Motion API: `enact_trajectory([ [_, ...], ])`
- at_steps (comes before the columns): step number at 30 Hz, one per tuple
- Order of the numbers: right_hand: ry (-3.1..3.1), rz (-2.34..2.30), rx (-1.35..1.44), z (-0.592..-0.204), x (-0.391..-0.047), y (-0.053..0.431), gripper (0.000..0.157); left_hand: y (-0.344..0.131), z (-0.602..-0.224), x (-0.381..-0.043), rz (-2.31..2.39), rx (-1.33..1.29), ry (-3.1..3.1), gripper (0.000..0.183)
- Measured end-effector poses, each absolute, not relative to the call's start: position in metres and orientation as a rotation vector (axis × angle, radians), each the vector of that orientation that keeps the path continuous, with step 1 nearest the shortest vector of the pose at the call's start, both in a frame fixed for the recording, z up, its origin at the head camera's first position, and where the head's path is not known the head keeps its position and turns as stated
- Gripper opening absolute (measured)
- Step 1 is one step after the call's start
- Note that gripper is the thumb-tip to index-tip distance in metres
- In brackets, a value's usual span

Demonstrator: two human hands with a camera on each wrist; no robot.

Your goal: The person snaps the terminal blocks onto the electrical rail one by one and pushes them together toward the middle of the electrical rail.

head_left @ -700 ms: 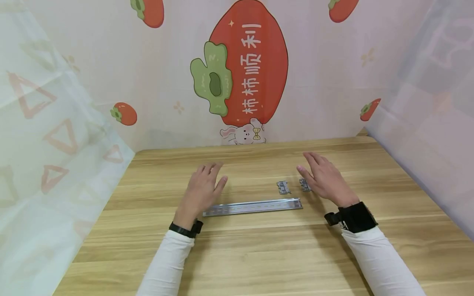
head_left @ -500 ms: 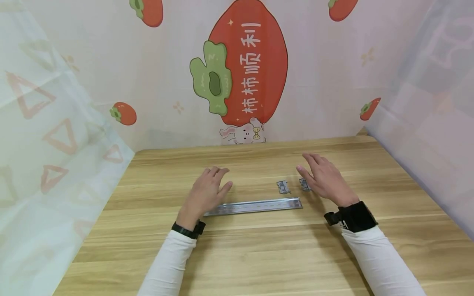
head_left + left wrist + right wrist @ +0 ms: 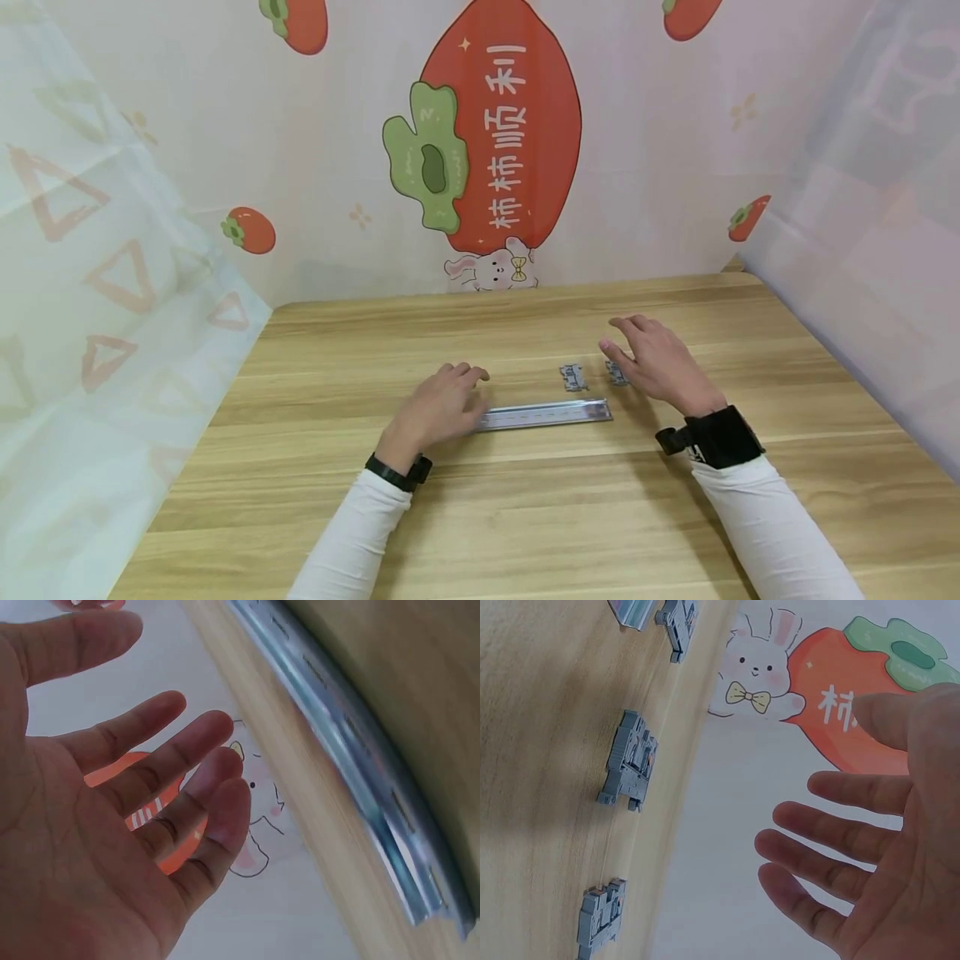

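Left grip (image 3: 437, 408) and right grip (image 3: 662, 362), loosely spread, empty, hover near one slotted silver metal rail (image 3: 543, 414) and three grey plastic blocks (image 3: 630, 761) on a wood-grain desk (image 3: 525, 517).

Head view, forward-down; 2 nearer wrist views share rabbit (image 3: 763, 669).

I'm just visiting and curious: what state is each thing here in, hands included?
Left hand: open, holding nothing.
Right hand: open, holding nothing.
Metal rail: lying on the table, nothing attached where visible.
Three gray blocks: lying separately on the table, off the rail.
Printed backdrop: hanging behind the table.
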State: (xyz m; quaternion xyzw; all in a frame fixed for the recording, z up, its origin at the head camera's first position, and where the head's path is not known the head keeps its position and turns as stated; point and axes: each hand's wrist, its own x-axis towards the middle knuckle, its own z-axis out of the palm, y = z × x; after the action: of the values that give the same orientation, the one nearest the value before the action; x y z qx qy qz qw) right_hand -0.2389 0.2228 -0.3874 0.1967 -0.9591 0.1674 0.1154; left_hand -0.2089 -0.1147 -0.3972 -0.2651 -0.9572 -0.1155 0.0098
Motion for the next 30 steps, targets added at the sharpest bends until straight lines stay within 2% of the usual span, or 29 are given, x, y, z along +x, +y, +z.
enact_trajectory([
  [30,-2.888,0.478,0.543,-0.387,-0.237,0.221,0.061,-0.1,-0.412,-0.2,-0.245,-0.899,-3.025,0.03],
])
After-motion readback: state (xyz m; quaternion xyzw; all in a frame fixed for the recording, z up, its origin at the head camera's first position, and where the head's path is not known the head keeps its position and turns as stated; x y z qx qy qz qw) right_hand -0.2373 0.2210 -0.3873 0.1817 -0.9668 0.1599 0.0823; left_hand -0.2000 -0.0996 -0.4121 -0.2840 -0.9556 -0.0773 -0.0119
